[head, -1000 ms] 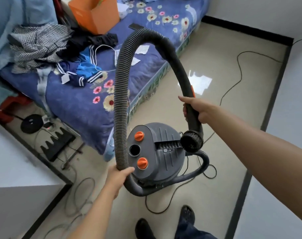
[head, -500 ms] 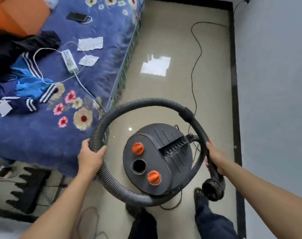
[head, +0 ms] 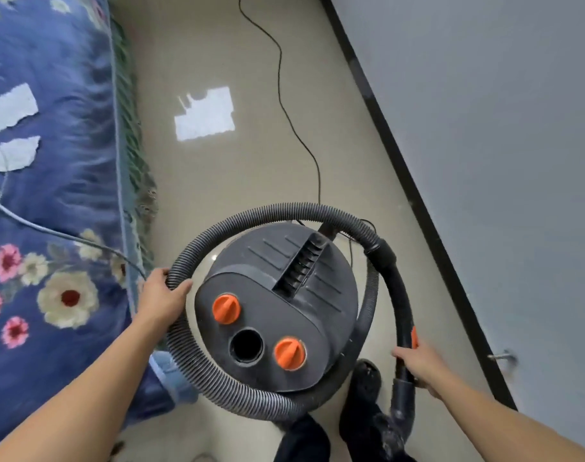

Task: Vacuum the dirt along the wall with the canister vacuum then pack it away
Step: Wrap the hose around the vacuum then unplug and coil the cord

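Left hand (head: 162, 295) grips the ribbed hose (head: 271, 210), fingers and thumb curled round it. Right hand (head: 421, 365) holds the smooth black wand handle (head: 401, 295), fingers wrapped round it just below its orange slider (head: 414, 337). Both grips match those of half a second ago. A second ago the hose arched high above the machine; now it lies as a ring round the canister vacuum (head: 284, 288). The right hand has dropped nearer the person's shoe (head: 364, 375), and the wand's end points down beside it instead of showing its open mouth.

The canister stands on the floor (head: 217, 181) between the two hands, just right of the left hand and just left of the right. Its orange knobs (head: 226, 308) and open round port (head: 246, 345) face the person. Beyond the hands, a black power cord (head: 298, 128) snakes away across the floor. Left of the left hand runs the flowered blue bed (head: 67, 195). Right of the right hand stands the grey wall (head: 501, 128) with its dark baseboard (head: 401, 168).
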`<state>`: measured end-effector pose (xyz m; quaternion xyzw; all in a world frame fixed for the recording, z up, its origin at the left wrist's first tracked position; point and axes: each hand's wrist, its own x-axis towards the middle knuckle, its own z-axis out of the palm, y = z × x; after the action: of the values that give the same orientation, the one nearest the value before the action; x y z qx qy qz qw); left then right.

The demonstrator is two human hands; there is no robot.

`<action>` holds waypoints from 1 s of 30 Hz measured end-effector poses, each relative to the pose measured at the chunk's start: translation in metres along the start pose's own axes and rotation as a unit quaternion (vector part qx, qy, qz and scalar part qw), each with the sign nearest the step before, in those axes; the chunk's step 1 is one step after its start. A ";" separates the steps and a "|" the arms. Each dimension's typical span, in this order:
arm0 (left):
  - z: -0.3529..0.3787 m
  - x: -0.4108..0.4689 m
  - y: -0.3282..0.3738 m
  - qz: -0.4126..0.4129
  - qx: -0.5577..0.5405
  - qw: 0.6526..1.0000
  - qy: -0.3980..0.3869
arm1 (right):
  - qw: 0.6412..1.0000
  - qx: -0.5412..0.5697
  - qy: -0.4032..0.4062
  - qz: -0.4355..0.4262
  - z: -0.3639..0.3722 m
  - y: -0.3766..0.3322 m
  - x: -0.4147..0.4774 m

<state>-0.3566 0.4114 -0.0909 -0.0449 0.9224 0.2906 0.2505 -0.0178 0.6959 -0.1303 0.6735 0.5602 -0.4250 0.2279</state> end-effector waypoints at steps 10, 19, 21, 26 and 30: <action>0.041 0.036 -0.069 -0.065 -0.016 0.998 -0.019 | 0.988 0.028 -0.129 -0.084 0.038 -0.050 0.079; 0.057 0.044 -0.077 -0.053 -0.055 0.997 -0.034 | 0.903 -0.124 -0.038 -0.409 0.007 -0.229 0.079; 0.064 0.040 -0.071 -0.058 -0.064 0.995 -0.042 | 0.881 -0.180 0.044 -0.436 0.010 -0.241 0.076; 0.075 0.052 -0.073 -0.061 -0.115 0.990 -0.061 | 0.850 -0.212 0.051 -0.480 0.035 -0.291 0.071; 0.067 0.060 -0.060 -0.034 -0.155 0.986 -0.052 | 0.897 -0.144 -0.085 -0.410 0.068 -0.312 0.068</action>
<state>-0.3662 0.4030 -0.1985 -0.0990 0.8496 0.4239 0.2979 -0.3348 0.7640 -0.1703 0.3053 0.8202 -0.4511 0.1749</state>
